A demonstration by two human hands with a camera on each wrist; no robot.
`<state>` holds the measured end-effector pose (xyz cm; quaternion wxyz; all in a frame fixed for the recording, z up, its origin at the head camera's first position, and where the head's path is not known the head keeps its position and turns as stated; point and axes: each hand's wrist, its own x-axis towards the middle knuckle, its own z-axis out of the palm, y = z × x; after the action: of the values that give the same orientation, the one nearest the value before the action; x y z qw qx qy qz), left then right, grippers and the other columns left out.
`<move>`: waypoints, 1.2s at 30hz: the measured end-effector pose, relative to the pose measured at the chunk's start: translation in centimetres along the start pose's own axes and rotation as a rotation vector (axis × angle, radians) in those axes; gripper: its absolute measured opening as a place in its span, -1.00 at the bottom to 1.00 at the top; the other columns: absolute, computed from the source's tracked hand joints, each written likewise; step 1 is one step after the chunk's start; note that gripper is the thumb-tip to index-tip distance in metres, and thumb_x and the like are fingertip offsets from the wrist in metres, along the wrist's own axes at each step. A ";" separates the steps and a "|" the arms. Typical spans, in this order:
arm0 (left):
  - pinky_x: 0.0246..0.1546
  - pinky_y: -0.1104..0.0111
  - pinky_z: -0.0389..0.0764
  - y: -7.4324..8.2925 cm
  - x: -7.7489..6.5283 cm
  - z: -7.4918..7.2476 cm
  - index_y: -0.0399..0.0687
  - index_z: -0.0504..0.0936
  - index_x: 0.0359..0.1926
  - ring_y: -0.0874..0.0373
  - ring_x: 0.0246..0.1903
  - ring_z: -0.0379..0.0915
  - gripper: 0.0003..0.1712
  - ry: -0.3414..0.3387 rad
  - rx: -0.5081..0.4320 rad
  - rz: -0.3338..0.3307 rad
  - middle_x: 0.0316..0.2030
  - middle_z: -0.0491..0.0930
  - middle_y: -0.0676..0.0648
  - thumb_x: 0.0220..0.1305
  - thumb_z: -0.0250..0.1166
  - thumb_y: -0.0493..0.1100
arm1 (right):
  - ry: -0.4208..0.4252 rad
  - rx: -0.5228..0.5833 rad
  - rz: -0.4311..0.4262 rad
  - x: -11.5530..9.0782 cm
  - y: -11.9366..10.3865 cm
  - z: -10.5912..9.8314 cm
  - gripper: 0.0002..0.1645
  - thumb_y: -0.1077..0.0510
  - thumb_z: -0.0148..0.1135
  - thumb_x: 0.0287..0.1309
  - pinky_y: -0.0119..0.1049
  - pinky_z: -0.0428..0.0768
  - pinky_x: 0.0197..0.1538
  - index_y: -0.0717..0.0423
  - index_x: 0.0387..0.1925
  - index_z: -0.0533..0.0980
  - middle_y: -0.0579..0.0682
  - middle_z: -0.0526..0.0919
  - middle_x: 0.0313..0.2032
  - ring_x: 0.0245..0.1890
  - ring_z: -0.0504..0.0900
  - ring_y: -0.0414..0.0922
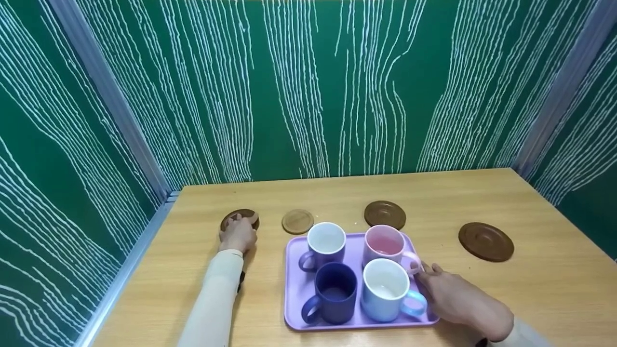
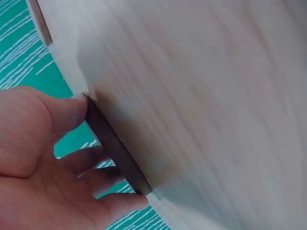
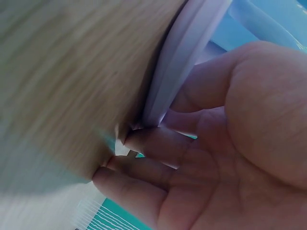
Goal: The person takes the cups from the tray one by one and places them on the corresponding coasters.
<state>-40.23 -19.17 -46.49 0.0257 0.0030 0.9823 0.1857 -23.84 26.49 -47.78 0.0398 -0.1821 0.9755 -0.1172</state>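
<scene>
In the head view my left hand (image 1: 238, 235) holds a round dark-brown coaster (image 1: 225, 222) at the table's far left. Its thumb and fingers grip opposite sides of the coaster's rim (image 2: 115, 146), close over the wood. My right hand (image 1: 450, 294) is at the right edge of a lilac tray (image 1: 290, 289), beside the mug handles. In the right wrist view its thumb reaches behind the tray's rim (image 3: 175, 62), and other fingertips touch the table outside. The tray carries a purple-and-white mug (image 1: 332, 238), a pink mug (image 1: 381, 241), a navy mug (image 1: 337, 308) and a pale-blue mug (image 1: 383, 303).
A light wooden coaster (image 1: 297, 221) lies just behind the tray. Brown coasters lie behind the pink mug (image 1: 385, 214) and farther right, where one dark coaster (image 1: 486, 242) rests flat. Green panels (image 1: 337, 96) with white wavy lines stand around the wooden table (image 1: 260, 303).
</scene>
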 end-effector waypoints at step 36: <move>0.41 -0.38 0.10 4.5 -6.2 -1.7 0.04 0.21 0.61 -0.45 0.39 0.26 -0.26 0.116 -0.125 0.096 0.54 0.06 -0.46 0.47 0.15 -0.14 | 0.003 -0.022 -0.017 -0.1 0.1 -0.1 -0.15 0.32 0.37 0.03 0.41 0.52 0.13 0.38 0.40 0.38 0.48 0.47 0.30 0.21 0.45 0.59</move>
<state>-34.16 -15.71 -42.92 -0.0400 0.0377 0.9673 0.2475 -23.85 26.67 -47.67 0.0353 -0.1907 0.9752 -0.1069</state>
